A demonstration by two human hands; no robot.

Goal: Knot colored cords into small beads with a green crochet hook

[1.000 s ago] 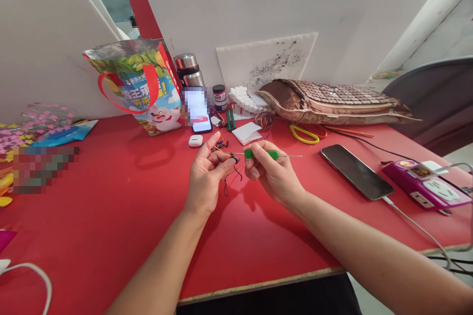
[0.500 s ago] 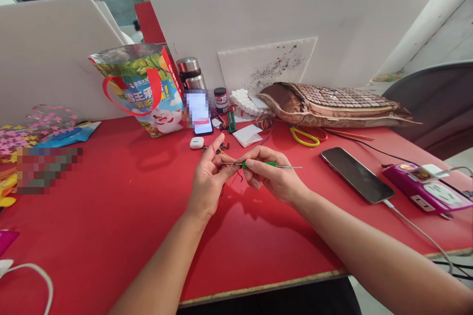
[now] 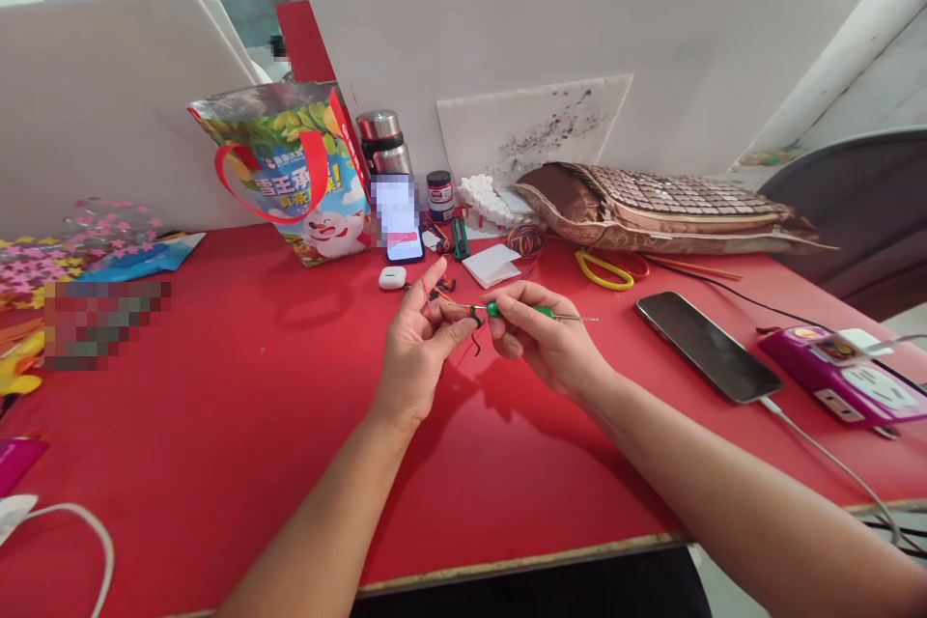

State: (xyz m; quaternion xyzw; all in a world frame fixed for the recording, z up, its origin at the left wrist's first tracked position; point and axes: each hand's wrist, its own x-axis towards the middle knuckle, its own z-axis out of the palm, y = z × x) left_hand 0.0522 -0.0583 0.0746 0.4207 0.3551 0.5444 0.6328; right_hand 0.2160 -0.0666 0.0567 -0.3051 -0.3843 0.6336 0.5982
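The right hand point(image 3: 540, 333) grips a green-handled crochet hook point(image 3: 542, 311) level, so its tip meets the dark yarn point(image 3: 476, 321) pinched in the left hand point(image 3: 416, 348), whose raised index finger seems to tension the strand. Below lies a red tabletop point(image 3: 290, 463); white partitions point(image 3: 695, 39) wall off the room.

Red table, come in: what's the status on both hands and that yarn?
Right hand: gripping green-handled hook. Left hand: pinching dark yarn near hook's end. Multicoloured yarn just beyond; nothing visibly blocking.
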